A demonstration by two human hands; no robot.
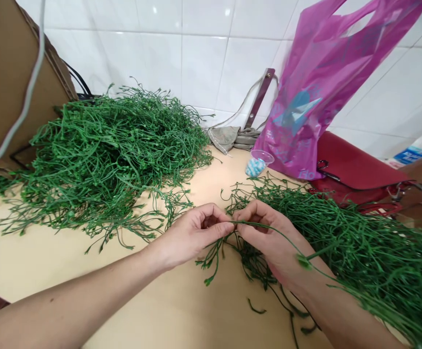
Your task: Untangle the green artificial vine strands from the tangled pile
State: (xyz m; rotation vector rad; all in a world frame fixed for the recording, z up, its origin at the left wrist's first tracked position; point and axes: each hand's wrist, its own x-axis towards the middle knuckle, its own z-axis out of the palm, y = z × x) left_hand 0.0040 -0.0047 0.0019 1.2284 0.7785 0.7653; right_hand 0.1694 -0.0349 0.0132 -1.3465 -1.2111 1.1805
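My left hand (192, 235) and my right hand (264, 237) meet in front of me above a pale wooden tabletop (51, 271). Their fingertips pinch a thin green artificial vine stem (265, 226), which runs from between them down across the back of my right hand. A tangled heap of green vines (356, 237) lies under and to the right of my right hand, and loose strands (233, 261) hang below both hands. A larger heap of the same vines (105, 150) sits to the left, a little beyond my left hand.
A magenta plastic bag (316, 97) and a red handbag (352, 169) stand at the back right. A small clear cup of blue-white pieces (256, 164) and a grey cloth (229, 138) sit by the white tiled wall (203, 58). Brown cardboard (10, 72) stands at the left.
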